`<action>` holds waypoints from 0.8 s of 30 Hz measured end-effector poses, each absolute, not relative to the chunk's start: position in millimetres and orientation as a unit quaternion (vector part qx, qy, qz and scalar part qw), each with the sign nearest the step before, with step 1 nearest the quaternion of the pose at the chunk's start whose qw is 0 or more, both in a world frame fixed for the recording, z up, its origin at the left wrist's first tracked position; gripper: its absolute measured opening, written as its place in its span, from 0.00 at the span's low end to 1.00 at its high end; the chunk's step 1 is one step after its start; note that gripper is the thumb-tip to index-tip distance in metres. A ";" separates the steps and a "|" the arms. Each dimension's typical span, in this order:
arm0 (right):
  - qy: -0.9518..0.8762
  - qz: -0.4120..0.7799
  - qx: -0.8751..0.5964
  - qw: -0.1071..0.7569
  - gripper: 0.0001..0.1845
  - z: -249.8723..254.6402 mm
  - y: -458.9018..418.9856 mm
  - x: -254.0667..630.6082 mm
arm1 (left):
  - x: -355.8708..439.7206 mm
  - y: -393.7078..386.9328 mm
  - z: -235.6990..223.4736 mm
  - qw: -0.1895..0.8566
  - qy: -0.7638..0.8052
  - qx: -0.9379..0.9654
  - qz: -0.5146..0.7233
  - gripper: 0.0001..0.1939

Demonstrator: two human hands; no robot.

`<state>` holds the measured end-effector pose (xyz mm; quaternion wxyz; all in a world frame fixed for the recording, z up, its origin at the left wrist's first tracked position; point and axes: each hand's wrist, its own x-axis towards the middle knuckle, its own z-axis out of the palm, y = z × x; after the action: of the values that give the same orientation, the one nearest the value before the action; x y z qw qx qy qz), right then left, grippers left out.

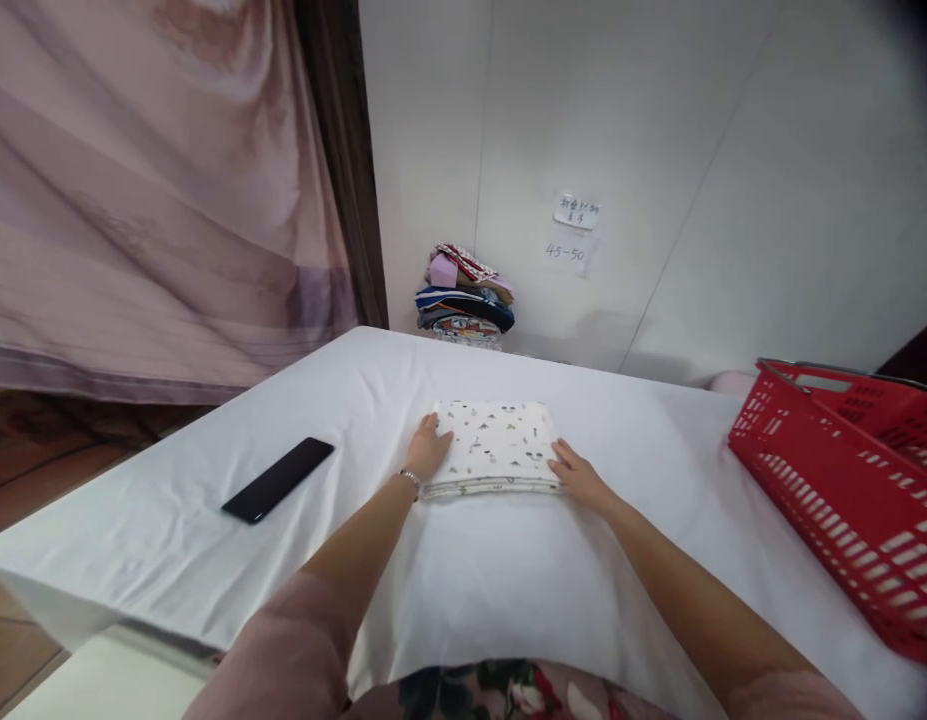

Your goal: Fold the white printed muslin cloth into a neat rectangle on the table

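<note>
A folded white cloth with small dark prints [494, 445] lies in the middle of the table covered in white sheeting [170, 530]. My left hand [428, 450] rests flat against the cloth's left edge, fingers stretched out, a bracelet at the wrist. On the other side my right hand [577, 473] touches the near right corner, its fingers also lying flat. Neither hand grips anything.
A black phone [277, 479] lies on the table to the left. A red plastic basket [845, 490] stands at the right edge. A stack of folded clothes [465, 296] sits at the far edge against the white wall. A pink curtain [148, 190] hangs at the left.
</note>
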<state>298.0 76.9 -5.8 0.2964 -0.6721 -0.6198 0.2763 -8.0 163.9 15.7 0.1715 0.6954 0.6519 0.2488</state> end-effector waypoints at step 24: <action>-0.348 0.380 -0.721 0.462 0.42 10.6 -41.1 294.1 | 5.7 67.3 28.3 0.277 0.675 0.649 0.214 0.31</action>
<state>294.1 -41.1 10.6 0.4622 -0.7213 -0.3484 0.3804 5.7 67.3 28.3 0.2774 0.6495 0.6749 0.2138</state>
